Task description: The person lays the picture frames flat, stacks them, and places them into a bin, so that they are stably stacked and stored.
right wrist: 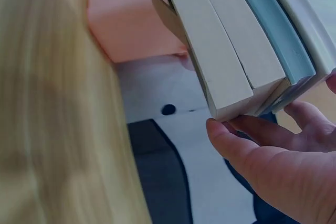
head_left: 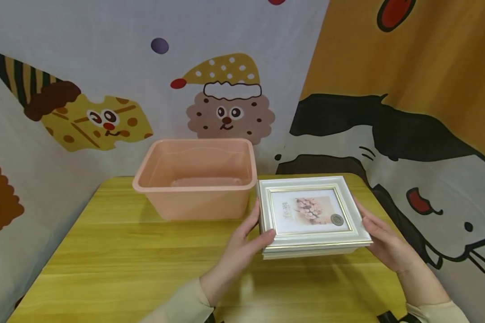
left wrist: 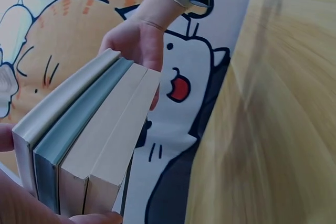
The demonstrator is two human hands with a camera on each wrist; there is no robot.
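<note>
A stack of picture frames is held between both hands above the table. On top lies a white frame with gold inner lines, a blossom print and a round dark sticker. Under it, a blue frame and two pale cream frames show at the edges. My left hand grips the stack's left end, thumb on the top frame's corner. The right hand holds the opposite end, its fingers under and along the edges. A thin back stand sticks out from the lowest frame.
A pink plastic bin stands at the back of the wooden table, left of the stack. Its visible inside holds nothing. Cartoon-printed cloth hangs behind and beside the table.
</note>
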